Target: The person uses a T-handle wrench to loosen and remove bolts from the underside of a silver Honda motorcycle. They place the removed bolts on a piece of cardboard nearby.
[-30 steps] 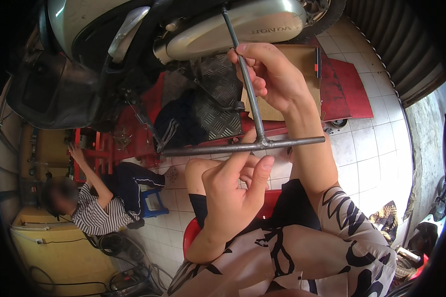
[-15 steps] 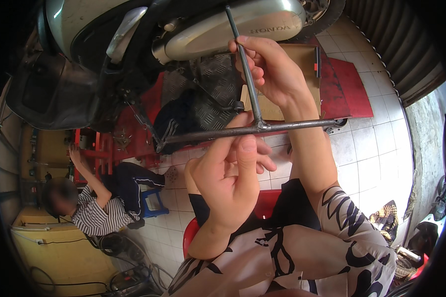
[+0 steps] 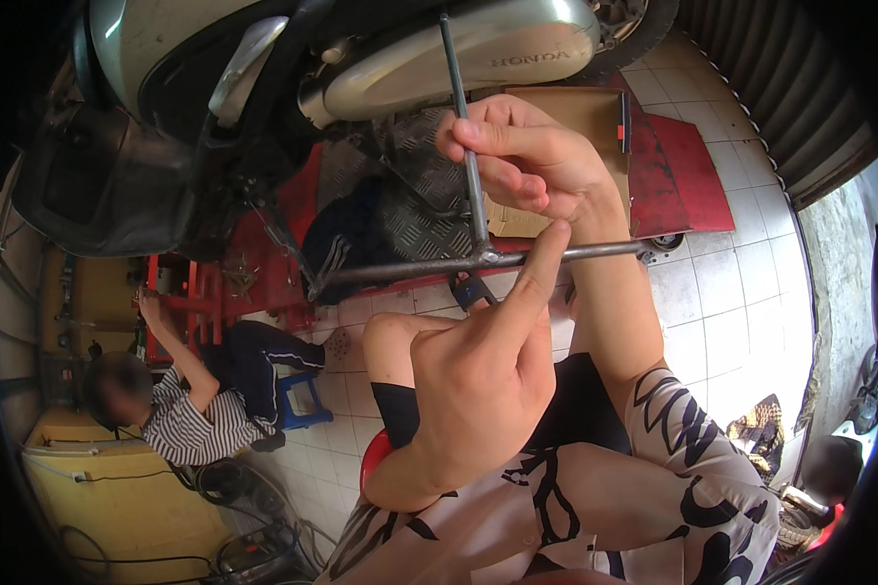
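A dark steel T-shaped bar tool (image 3: 400, 267) spans the view, its crossbar running left to right and its long thin stem pointing up and away. My right hand (image 3: 541, 156) is closed round the stem, thumb and fingertips pinching it about midway. Below the crossbar is my left hand (image 3: 483, 395), its back showing. Its index finger is stretched out and passes in front of the crossbar just right of the joint; whether it touches is unclear. The other fingers of that hand are mostly hidden. Behind the stem's far end lies the scooter's silver engine cover (image 3: 458, 68).
A scooter (image 3: 117, 185) rises above a red lift platform (image 3: 688, 185) with a dark tread-plate mat (image 3: 415, 171). An open cardboard box (image 3: 580, 102) lies behind my right hand. At left a person (image 3: 205, 414) in a striped shirt sits beside a blue stool (image 3: 304, 400).
My left hand has turned from thumb-up to back showing, its index finger now extended right over the crossbar. My right hand has slid down the stem, and the joint has shifted slightly left.
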Demonstrator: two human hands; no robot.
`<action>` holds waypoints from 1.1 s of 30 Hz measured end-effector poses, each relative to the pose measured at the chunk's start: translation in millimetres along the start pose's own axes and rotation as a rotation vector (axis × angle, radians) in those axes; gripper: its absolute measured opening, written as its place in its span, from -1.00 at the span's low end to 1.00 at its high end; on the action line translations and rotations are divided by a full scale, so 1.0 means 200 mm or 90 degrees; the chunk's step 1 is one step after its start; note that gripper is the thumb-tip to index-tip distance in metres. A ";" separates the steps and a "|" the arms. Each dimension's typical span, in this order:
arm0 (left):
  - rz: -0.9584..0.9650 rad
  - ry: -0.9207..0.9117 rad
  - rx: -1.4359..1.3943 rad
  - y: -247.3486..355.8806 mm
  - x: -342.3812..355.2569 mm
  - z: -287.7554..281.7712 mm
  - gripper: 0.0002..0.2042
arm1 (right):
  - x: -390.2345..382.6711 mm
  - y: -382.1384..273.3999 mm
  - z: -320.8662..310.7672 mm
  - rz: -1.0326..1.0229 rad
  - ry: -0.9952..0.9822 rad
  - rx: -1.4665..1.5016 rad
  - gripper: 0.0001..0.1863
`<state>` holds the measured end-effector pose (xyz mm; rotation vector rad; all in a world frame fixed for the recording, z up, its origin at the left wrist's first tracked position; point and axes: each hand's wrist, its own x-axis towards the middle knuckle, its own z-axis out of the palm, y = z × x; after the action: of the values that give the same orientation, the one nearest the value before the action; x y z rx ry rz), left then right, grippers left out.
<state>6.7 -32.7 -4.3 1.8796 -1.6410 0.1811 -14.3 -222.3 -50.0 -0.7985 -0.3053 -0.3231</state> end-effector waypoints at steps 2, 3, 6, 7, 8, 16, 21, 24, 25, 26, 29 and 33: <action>-0.027 -0.057 -0.016 -0.01 -0.04 -0.02 -0.67 | 0.00 0.00 0.00 -0.010 -0.002 0.014 -0.73; -0.077 -0.041 -0.037 -0.02 -0.07 -0.02 -0.61 | 0.01 0.01 0.00 -0.013 0.009 0.008 -0.73; -0.208 -0.021 -0.145 0.00 -0.10 -0.03 -0.40 | 0.02 0.04 0.01 -0.032 0.038 0.003 -0.73; -0.248 -0.015 -0.188 0.01 -0.09 -0.05 -0.31 | 0.03 0.04 0.02 -0.040 0.045 0.004 -0.73; -0.256 0.001 -0.244 0.04 -0.08 -0.04 -0.29 | 0.03 0.05 0.01 -0.057 0.045 0.014 -0.73; -0.181 -0.169 -0.210 -0.02 -0.09 -0.01 -0.34 | 0.02 0.04 -0.02 -0.103 0.061 0.039 -0.73; -0.149 -0.087 -0.400 0.02 -0.07 0.02 -0.26 | 0.04 0.05 0.01 -0.129 0.076 0.044 -0.73; -0.203 -0.001 -0.702 0.02 -0.06 0.07 -0.37 | 0.05 0.06 0.02 -0.120 0.079 0.029 -0.74; -0.228 0.046 -0.814 0.01 -0.06 0.10 -0.40 | 0.05 0.07 0.03 -0.117 0.082 0.022 -0.74; -0.229 0.037 -0.844 -0.01 -0.04 0.10 -0.43 | 0.06 0.07 0.03 -0.109 0.086 0.023 -0.75; -0.259 0.052 -0.947 -0.02 0.00 0.14 -0.43 | 0.07 0.09 0.01 -0.102 0.101 0.021 -0.76; -0.354 0.103 -1.156 0.03 0.06 0.09 -0.34 | 0.08 0.09 0.02 -0.105 0.102 0.021 -0.76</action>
<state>-2.2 -51.9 -10.2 0.6698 -0.4783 -1.0078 7.4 -210.6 -52.8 -0.7125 -0.2255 -0.5330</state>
